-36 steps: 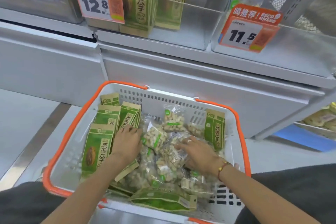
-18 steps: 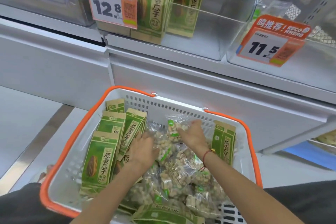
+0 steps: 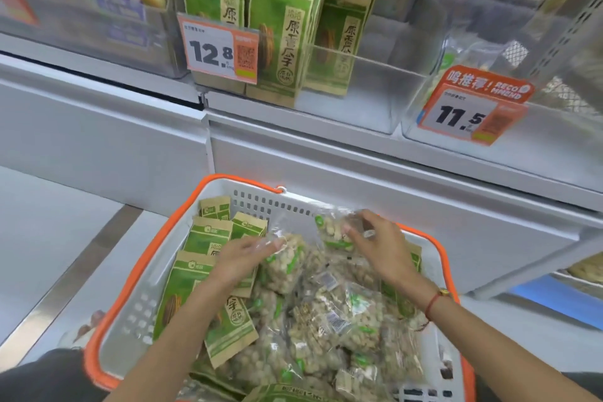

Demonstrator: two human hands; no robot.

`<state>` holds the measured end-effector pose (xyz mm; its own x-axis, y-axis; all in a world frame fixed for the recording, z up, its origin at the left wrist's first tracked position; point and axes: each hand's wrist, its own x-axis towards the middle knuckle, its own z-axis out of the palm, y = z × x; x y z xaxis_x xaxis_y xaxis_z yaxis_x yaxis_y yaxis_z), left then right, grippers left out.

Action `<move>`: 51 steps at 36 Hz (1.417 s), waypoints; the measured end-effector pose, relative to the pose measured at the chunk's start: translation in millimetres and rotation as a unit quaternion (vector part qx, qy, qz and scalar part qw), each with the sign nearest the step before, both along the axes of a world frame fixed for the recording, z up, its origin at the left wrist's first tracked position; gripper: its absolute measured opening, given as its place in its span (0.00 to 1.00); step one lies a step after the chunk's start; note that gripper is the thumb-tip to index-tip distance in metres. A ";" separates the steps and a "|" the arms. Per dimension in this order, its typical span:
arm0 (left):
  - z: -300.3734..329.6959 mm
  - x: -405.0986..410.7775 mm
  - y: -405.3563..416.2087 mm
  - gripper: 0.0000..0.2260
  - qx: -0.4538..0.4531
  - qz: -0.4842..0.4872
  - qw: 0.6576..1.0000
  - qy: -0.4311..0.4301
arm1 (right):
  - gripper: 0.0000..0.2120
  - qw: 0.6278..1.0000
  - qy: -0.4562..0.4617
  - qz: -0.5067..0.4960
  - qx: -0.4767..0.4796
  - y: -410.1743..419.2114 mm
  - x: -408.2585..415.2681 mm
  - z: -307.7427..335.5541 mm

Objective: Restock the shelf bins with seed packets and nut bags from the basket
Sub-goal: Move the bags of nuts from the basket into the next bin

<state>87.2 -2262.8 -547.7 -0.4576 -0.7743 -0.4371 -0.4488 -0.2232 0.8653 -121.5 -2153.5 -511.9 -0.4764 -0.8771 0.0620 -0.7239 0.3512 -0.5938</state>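
We read two price tags on the shelf edge: an orange-and-white tag (image 3: 222, 49) marked "12.8" with a QR code, and a second tag (image 3: 474, 105) marked "11.5" under a banner reading "RECOMMEND" beside Chinese characters. Behind the first tag, in a clear shelf bin (image 3: 352, 88), green and kraft-brown seed packets (image 3: 282, 29) stand upright, printed with a vertical column of Chinese characters and a seed picture. The bin behind the second tag (image 3: 554, 140) is too blurred for us to read its contents.

Below sits a white basket (image 3: 137, 300) with an orange rim. More seed packets of the same design (image 3: 195, 274) lie along its left side; clear nut bags (image 3: 329, 320) with green marks fill the middle and right.

We note the left hand (image 3: 239, 259) reaching forward, its fingertips pinching the clear top of one nut bag (image 3: 284, 263). The right hand (image 3: 378, 246), a red cord at its wrist, grasps another nut bag (image 3: 336, 227) lifted near the basket's far wall.
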 end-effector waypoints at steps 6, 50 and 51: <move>33.3 -1.5 -2.0 0.23 0.040 0.128 0.987 0.084 | 0.09 0.986 -0.120 0.113 0.022 1.3 -10.4 65.0; 288.4 -225.6 -28.4 0.29 -0.447 -0.253 0.821 0.251 | 0.15 0.947 0.054 0.089 -0.304 19.1 -155.5 258.7; 286.9 -227.8 -30.6 0.29 -0.474 -0.244 0.816 0.223 | 0.15 0.949 0.061 0.086 -0.297 16.9 -159.9 254.2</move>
<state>-140.6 -2293.4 -260.8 -0.7627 -0.3458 0.5466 0.1218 0.7531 0.6465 -281.4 -2136.6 -257.7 -0.2865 -0.7345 0.6152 -0.8162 -0.1492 -0.5582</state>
